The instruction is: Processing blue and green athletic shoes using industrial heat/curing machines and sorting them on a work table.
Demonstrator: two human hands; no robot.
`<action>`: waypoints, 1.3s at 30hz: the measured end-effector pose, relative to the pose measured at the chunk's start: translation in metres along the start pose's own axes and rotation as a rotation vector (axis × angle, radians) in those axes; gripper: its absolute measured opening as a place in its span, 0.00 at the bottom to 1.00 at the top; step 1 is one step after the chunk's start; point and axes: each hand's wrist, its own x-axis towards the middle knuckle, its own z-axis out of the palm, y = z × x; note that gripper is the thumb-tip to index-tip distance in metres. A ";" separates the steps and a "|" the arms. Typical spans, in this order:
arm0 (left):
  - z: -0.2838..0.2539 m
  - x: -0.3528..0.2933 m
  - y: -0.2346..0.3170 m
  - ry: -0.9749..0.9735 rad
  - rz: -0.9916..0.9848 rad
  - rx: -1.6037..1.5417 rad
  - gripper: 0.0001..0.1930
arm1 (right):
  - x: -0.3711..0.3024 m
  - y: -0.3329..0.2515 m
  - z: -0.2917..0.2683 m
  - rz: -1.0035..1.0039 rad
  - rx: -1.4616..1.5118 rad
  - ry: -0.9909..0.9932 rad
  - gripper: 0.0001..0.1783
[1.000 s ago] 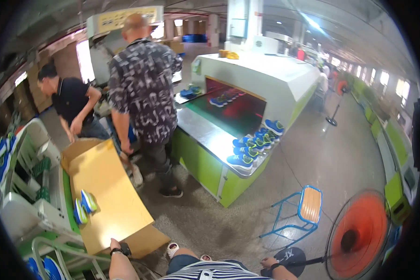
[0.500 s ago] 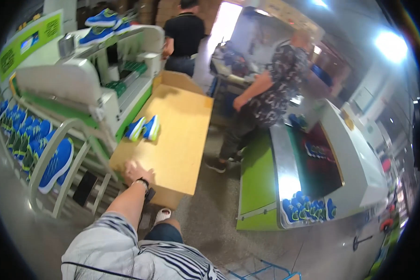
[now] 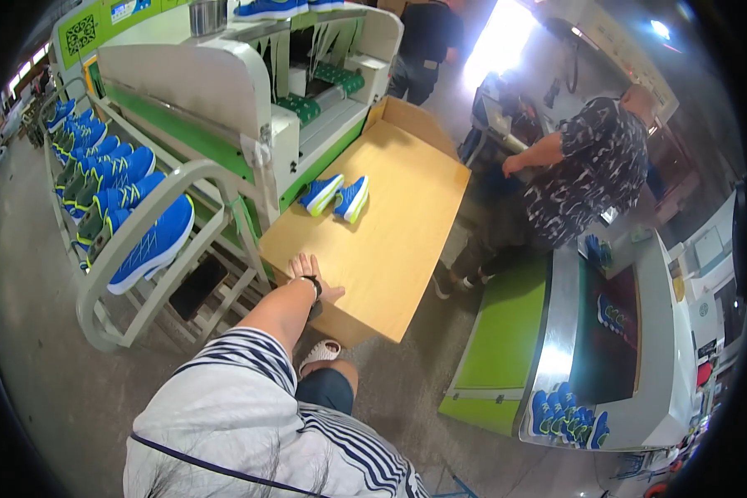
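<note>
My left hand [image 3: 314, 275] lies on the near left part of a light wooden board [image 3: 407, 241], fingers spread, with a dark band around its wrist. Nothing is held in it. Farther up the board, apart from my fingers, sit two blue sneakers [image 3: 336, 197] with white and yellow-green soles. My right hand does not show.
At left stands a metal rack [image 3: 100, 315] of several blue shoes. A white and green machine [image 3: 183, 83] adjoins the board. Rightward, a person in a patterned shirt [image 3: 593, 166] stands near a second machine [image 3: 506, 332], which has shoes clustered at its near end [image 3: 568, 415].
The view has swung left and nearer, so the board, shoes and people sit farther right. My left hand stays at the board's near end, its fingers now flatter. The two sneakers remain on the board.
</note>
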 end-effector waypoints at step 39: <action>-0.014 -0.007 -0.007 -0.031 -0.002 0.141 0.74 | 0.032 -0.030 0.127 0.102 0.956 0.300 0.12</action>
